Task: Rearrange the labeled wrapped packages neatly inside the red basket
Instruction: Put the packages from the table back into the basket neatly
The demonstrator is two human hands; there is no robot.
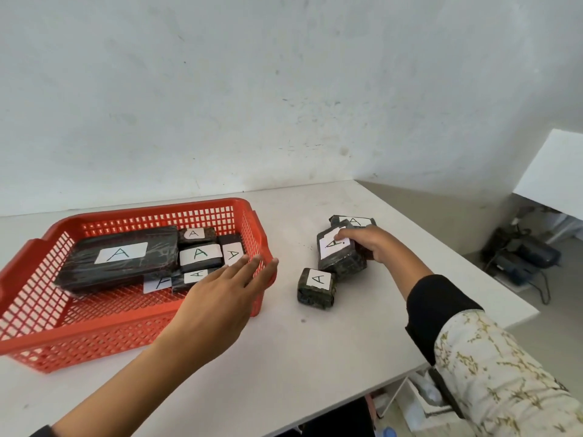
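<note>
Red basket point(94, 323) sits on the left part of the white surface point(284, 357), near the wall point(284, 89). Inside it, toward the far side, lies one large flat package point(118, 258) with a white label marked "A". To its right are several smaller packages point(200, 257), each labelled "A", packed close together; two more labelled pieces lie partly under the large one and under the left hand, their shape not fully visible.

Left hand point(220, 294) is stretched out flat, fingers spread wide, over the basket's near right corner, holding nothing. Contact with the rim cannot be confirmed.

Right hand point(367, 244) rests on a package point(342, 257) lying outside the basket on the surface, fingers curled over its label and far side. Whether the package is lifted cannot be told. A further package point(355, 221) lies just behind the hand, touching or nearly touching the held one. A small square package point(317, 288) stands just in front, label up

A dark cuff and a patterned sleeve point(504, 373) cover the right forearm
</note>
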